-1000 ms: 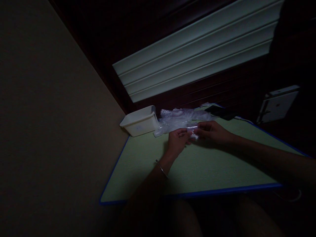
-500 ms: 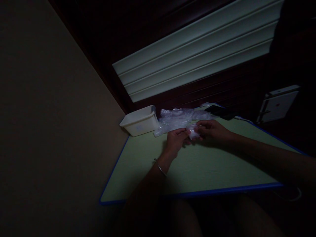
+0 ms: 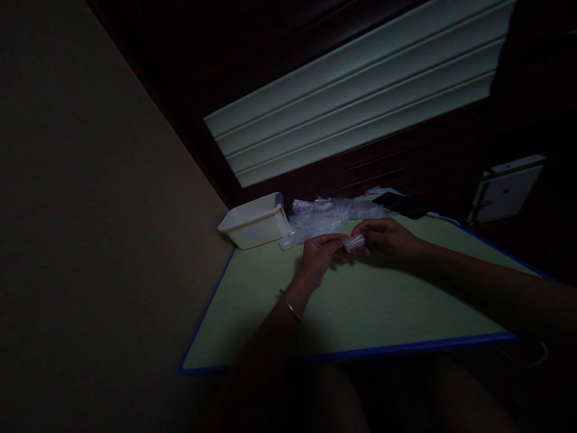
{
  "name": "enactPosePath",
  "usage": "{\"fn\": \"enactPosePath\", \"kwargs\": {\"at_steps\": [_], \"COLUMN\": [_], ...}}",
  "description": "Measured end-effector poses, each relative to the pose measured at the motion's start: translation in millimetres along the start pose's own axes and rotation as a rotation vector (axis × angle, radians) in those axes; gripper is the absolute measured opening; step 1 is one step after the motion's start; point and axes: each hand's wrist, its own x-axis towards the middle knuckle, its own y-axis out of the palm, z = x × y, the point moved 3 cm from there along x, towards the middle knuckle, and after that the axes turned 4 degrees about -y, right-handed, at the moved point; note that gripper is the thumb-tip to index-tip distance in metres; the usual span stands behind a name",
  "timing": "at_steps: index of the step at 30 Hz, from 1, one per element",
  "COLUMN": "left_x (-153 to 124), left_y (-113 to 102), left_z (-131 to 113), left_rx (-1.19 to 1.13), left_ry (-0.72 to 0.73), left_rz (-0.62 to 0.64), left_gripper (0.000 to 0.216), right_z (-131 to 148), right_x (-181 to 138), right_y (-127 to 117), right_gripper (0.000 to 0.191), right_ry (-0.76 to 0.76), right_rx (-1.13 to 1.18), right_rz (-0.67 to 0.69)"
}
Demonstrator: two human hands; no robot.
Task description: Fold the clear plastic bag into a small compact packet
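The scene is dim. My left hand [image 3: 318, 257], with a thin bangle on the wrist, and my right hand [image 3: 388, 239] meet above a green mat [image 3: 360, 300] with a blue edge. Between their pinched fingertips is a small clear plastic piece [image 3: 354, 242], gripped by both hands. Just behind the hands lies a heap of clear plastic bags [image 3: 327, 218].
A white plastic tub [image 3: 255, 225] stands at the mat's far left corner. A dark flat object [image 3: 403, 204] with a white cable lies at the far edge. A white box-like device [image 3: 507, 189] sits to the right. A dark wood wall with pale slats rises behind.
The small plastic piece has been bunched and turned between my fingertips. Both hands stayed in about the same place over the mat.
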Motion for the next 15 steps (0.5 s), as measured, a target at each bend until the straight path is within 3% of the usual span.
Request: {"fn": "enactPosePath", "kwargs": {"at_steps": [6, 10, 15], "left_x": [0.5, 0.1, -0.4], "left_y": [-2.6, -1.9, -0.1], "left_z": [1.0, 2.1, 1.3], "left_rx": [0.027, 0.128, 0.166], "left_ry": [0.001, 0.014, 0.072], "left_rz": [-0.036, -0.06, -0.095], "left_gripper": [0.022, 0.033, 0.026], "right_z": [-1.0, 0.8, -0.1], "right_x": [1.0, 2.2, 1.0], "right_y": [-3.2, -5.1, -2.5], "right_gripper": [0.017, 0.03, 0.038], "right_ry": [-0.003, -0.07, -0.066], "right_rx": [-0.029, -0.145, -0.297], "right_rz": [-0.036, -0.013, 0.023]}}
